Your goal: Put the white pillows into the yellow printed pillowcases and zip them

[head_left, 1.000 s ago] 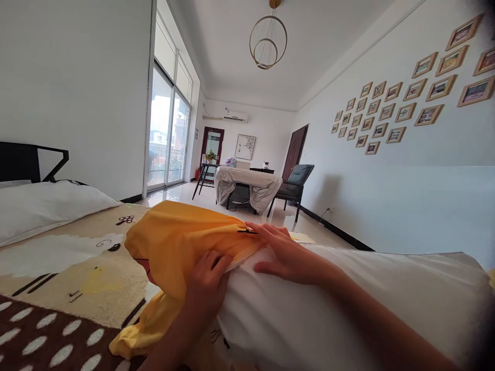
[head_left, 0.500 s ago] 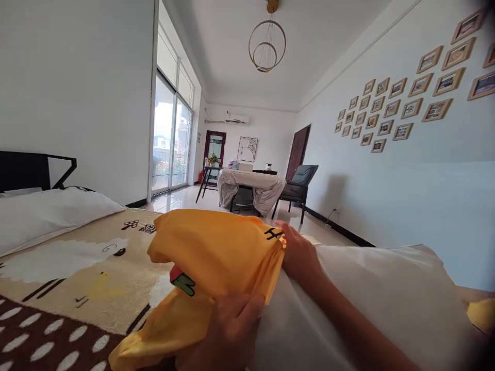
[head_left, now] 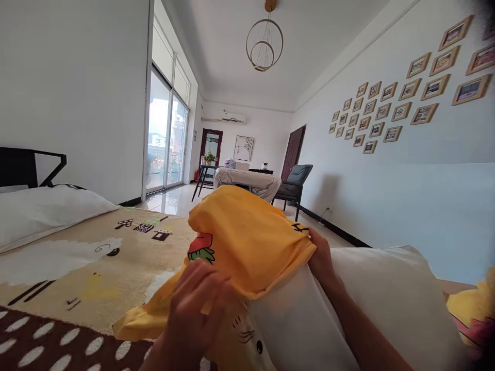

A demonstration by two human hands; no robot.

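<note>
A yellow pillowcase (head_left: pixel 247 237) with a carrot print and dark lettering covers one end of a white pillow (head_left: pixel 290 319). My right hand (head_left: pixel 323 257) grips the pillowcase at its right edge, against the pillow, with some fingers hidden behind the cloth. My left hand (head_left: pixel 197 304) is closed with curled fingers on the near left part of the yellow cloth, below the carrot. Part of the pillowcase trails down to the left behind this hand. The pillow's other end stretches to the right, past my right forearm.
A beige blanket (head_left: pixel 73 257) with sheep and chick prints covers the bed. Another white pillow (head_left: pixel 58 211) lies at the left. Something yellow and pink (head_left: pixel 469 309) sits at the right edge. Beyond stand a draped table (head_left: pixel 247 178) and a dark chair (head_left: pixel 296 183).
The yellow pillowcase has been lifted and spread to the right, its near edge opening over the pillow. My right hand moved right; my left hand moved left and up.
</note>
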